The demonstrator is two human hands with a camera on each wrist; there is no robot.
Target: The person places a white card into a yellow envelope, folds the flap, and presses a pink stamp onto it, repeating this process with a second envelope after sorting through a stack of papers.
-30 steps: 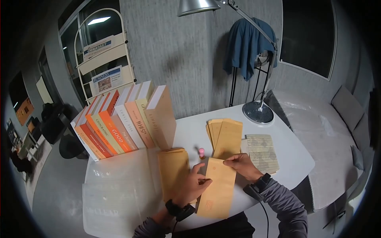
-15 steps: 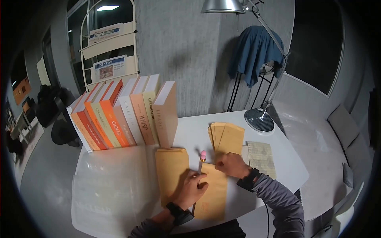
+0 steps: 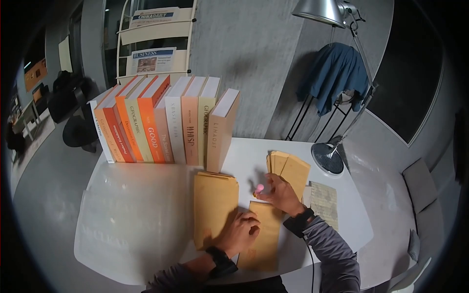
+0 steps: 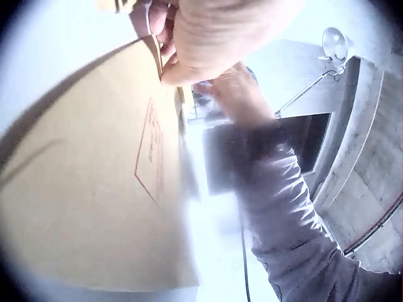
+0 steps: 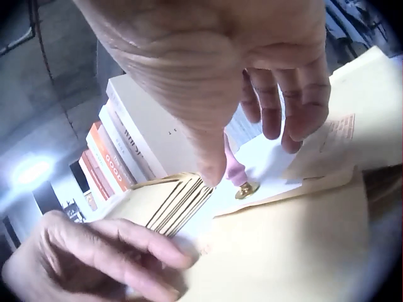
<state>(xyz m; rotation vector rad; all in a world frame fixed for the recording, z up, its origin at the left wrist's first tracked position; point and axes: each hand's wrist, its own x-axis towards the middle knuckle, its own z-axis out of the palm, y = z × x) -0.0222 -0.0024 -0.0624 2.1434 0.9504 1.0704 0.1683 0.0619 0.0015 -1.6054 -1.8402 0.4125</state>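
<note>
A tan paper envelope [image 3: 264, 234] with red print lies on the white table in front of the person. The left hand [image 3: 239, 232] rests at its upper left edge, fingers loosely bent; the left wrist view shows thumb and fingers by the envelope's corner [image 4: 154, 47]. Just beyond the envelope stands a small stamp [image 3: 260, 188] with a pink handle and a brass base [image 5: 247, 190]. Around this stamp the right hand [image 3: 283, 195] is spread, the thumb right by the handle and the other fingers apart from it in the right wrist view.
A stack of tan envelopes [image 3: 212, 205] lies left of the left hand. More envelopes [image 3: 295, 171] fan out behind the right hand, beside a printed paper booklet [image 3: 324, 202]. A row of upright books [image 3: 183, 127] lines the back left; a desk lamp [image 3: 327, 158] stands back right.
The right hand has let go of the envelope's top edge and moved left and forward to the pink stamp. The envelope now lies lower on the table; the left hand stays beside it.
</note>
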